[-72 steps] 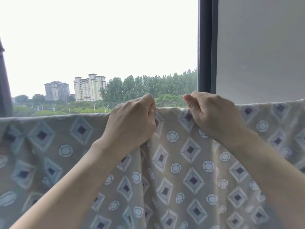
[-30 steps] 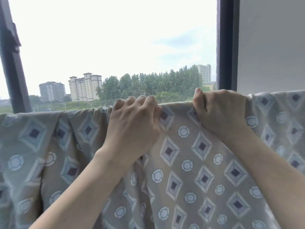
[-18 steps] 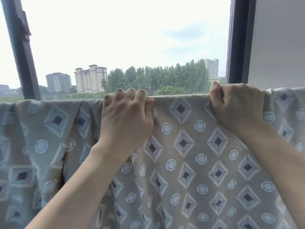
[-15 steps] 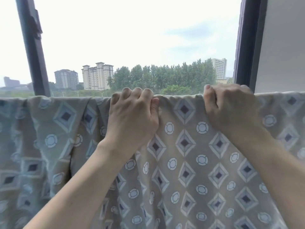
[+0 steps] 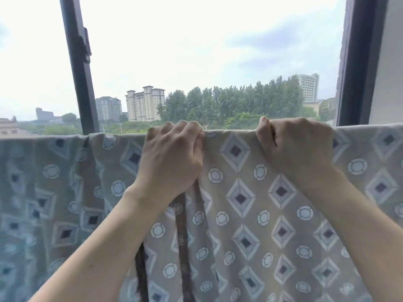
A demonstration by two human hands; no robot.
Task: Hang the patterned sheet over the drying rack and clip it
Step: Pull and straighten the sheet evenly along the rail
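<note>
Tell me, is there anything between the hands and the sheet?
Nothing visible. The left hand and the right hand both grip the top edge of the sheet directly, fingers curled over it.

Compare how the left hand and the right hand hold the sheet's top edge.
The left hand bunches the patterned sheet into folds that hang below it; by the right hand the cloth lies flat. The left hand's knuckles tilt rightward; the right hand's thumb points up at its left side. Both curl over the top edge.

Both forearms bare, no sleeves in view. Left hand (image 5: pixel 172 158) & right hand (image 5: pixel 298 147): no rings, watch or gloves. Nails short.
</note>
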